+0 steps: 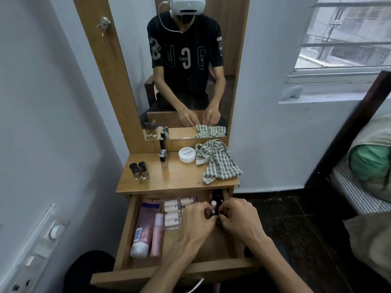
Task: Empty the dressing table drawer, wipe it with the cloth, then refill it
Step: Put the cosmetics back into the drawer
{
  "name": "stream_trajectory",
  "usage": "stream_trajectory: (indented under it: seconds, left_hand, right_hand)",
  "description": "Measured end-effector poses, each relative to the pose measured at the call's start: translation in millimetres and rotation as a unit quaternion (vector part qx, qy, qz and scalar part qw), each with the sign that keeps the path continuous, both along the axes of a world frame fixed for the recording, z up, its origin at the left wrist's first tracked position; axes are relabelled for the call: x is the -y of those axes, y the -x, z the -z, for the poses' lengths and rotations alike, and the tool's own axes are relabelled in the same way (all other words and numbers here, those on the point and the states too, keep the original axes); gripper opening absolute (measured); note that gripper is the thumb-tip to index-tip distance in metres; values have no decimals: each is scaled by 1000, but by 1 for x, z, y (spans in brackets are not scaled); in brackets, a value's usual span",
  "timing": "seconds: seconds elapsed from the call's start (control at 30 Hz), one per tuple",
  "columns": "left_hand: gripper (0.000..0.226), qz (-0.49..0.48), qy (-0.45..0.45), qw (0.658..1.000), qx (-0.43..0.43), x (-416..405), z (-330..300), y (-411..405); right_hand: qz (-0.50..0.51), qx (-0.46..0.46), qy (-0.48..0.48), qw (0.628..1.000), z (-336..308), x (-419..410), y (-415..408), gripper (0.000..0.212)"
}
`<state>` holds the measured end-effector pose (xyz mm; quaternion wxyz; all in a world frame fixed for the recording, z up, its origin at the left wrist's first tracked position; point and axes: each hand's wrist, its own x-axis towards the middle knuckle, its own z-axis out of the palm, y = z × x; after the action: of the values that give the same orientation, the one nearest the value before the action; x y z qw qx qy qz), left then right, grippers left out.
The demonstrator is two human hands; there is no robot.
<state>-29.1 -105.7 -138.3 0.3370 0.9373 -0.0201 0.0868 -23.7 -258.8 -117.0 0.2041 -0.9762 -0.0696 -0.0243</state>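
Note:
The wooden drawer (127,240) is pulled out below the dressing table top (179,178). Inside on the left lie a pink tube (143,227) and a slim pink bottle (157,235), with a clear case of white pieces (171,210) behind them. Both hands are at the drawer's right side. My left hand (195,220) and my right hand (237,218) close together around small bottles (213,206); exactly which hand holds which bottle is hidden. A green checked cloth (218,161) lies on the table top at the right.
On the top stand two small dark-capped bottles (139,170), a tall thin bottle (163,157) and a white round jar (186,154). A mirror (186,66) rises behind. A bed (359,187) is at the right, a wall with switches (42,240) at the left.

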Motion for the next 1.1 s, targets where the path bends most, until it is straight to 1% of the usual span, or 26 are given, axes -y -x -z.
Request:
stream_trajectory:
  seconds: [0.2, 0.33, 0.4, 0.43, 0.53, 0.6, 0.7, 0.77, 0.83, 0.9, 0.93, 1.0, 1.03, 1.1]
  left_hand:
    - [17, 14, 13, 1000, -3, 1, 5, -7]
    - [28, 47, 11, 999, -8, -7, 7, -8]
    - [28, 53, 6, 999, 2, -18, 2, -8]
    - [25, 48, 7, 999, 20, -25, -2, -8]
    - [11, -10, 20, 992, 120, -56, -22, -8]
    - [16, -87, 26, 979, 181, -81, -40, -10]
    - [20, -191, 25, 955, 224, -125, -64, -21]
    - [31, -213, 10, 955, 206, -153, -69, -33]
    - [42, -185, -9, 969, 165, -175, -67, -45]
    - [42, -143, -12, 980, 136, -192, -63, -55]
    - [40, -126, -8, 984, 126, -196, -60, -57]
    - [38, -112, 6, 987, 118, -199, -55, -60]
    - [37, -114, 15, 986, 119, -199, -54, -59]
    - [33, -123, 31, 983, 134, -197, -53, -56]
  right_hand:
    - [-13, 7, -2, 1000, 10, 1, -5, 15]
    - [-15, 5, -9, 1000, 5, 0, -7, 17]
    - [-7, 20, -22, 1000, -4, -3, -9, 15]
    - [-5, 32, -34, 999, -10, -7, -12, 12]
    - [-26, 70, -88, 993, -34, -32, -24, 7]
    - [-67, 92, -119, 986, -48, -61, -36, 12]
    - [-116, 113, -137, 977, -63, -113, -58, 25]
    - [-145, 114, -130, 974, -72, -145, -70, 34]
    - [-166, 104, -112, 974, -78, -171, -80, 45]
    - [-176, 91, -90, 976, -78, -190, -87, 48]
    - [-175, 83, -79, 978, -75, -197, -90, 45]
    - [-171, 76, -65, 980, -67, -205, -94, 30]
    - [-168, 79, -67, 980, -62, -207, -95, 23]
    - [-160, 88, -81, 980, -59, -206, -94, 17]
